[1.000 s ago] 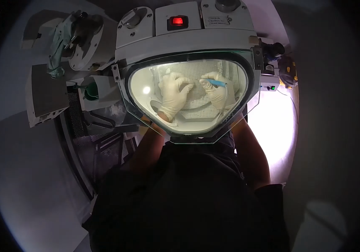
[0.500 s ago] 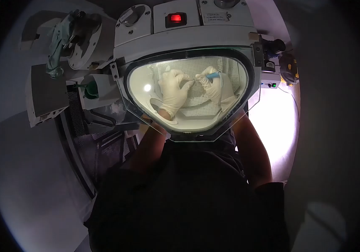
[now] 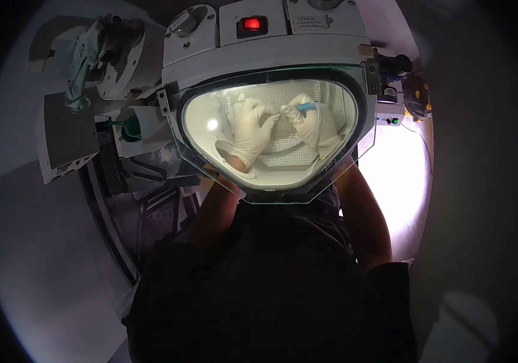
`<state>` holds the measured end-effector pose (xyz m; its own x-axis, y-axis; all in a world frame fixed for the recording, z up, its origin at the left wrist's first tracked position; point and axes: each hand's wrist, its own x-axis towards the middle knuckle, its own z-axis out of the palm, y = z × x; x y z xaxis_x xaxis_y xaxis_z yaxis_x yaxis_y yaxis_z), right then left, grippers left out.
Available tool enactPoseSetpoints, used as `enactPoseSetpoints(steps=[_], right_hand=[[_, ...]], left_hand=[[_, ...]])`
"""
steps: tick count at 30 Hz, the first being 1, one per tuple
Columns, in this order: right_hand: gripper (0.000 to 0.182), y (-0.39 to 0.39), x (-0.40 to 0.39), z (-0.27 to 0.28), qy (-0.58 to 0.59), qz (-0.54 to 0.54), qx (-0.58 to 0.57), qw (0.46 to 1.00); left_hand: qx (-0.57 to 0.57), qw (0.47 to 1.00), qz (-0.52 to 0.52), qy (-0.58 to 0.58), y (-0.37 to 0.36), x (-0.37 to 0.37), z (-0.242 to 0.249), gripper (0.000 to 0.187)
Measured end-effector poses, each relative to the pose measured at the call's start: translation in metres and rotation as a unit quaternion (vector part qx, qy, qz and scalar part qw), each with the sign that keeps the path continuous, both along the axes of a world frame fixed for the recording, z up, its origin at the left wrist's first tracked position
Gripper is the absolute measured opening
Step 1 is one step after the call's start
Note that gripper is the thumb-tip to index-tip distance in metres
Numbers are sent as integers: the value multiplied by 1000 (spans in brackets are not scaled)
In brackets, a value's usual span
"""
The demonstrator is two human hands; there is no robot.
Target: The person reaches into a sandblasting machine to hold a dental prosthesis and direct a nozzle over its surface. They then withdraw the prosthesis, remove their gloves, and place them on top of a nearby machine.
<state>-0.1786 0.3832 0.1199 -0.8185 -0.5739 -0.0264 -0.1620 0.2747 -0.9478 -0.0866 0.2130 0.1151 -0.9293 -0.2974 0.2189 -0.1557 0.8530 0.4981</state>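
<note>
Head view, looking down through the glass window (image 3: 344,163) of a lit blasting-type cabinet (image 3: 259,54). Both hands gloved in pale gloves, reaching in through the front of the chamber, working above the perforated white floor plate (image 3: 283,148). Left hand (image 3: 248,130) curling its fingers inward toward the middle, fingertips (image 3: 269,118) pinching at something very small; piece itself too small and too washed out by the light to identify, so cannot tell for sure what it is grasping. Right hand (image 3: 308,121) clenching around a thin blue tool (image 3: 306,107), tool lying roughly level, near end pointing toward the left fingertips, far end sticking out past the knuckles toward the right. Tips of the two hands meeting just about at the middle of the chamber, touching or just apart, cannot tell which. Thin hose (image 3: 324,130) curving along the back of the right hand down toward the wrist. Bare forearms entering from below, dark shirt (image 3: 271,284) filling the lower frame. Sitting on top of the cabinet, a glowing red switch (image 3: 250,25) with a labelled plate (image 3: 308,24) just beside it. Left of the cabinet, a grey machine with a greenish cloth (image 3: 80,66) draped over it, and a green funnel-like cup (image 3: 130,129) near the window edge. Right of the cabinet, a small green indicator light (image 3: 394,121) and a yellow-black device (image 3: 419,97), bright white glare on the worktop (image 3: 398,181) beneath.
</note>
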Motion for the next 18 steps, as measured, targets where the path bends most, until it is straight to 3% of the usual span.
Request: enactPoseSetpoints(steps=[18], right_hand=[[44,0,1,-3,51,-2,23,998]], left_hand=[[13,999,3,34,4,3,-12,17]])
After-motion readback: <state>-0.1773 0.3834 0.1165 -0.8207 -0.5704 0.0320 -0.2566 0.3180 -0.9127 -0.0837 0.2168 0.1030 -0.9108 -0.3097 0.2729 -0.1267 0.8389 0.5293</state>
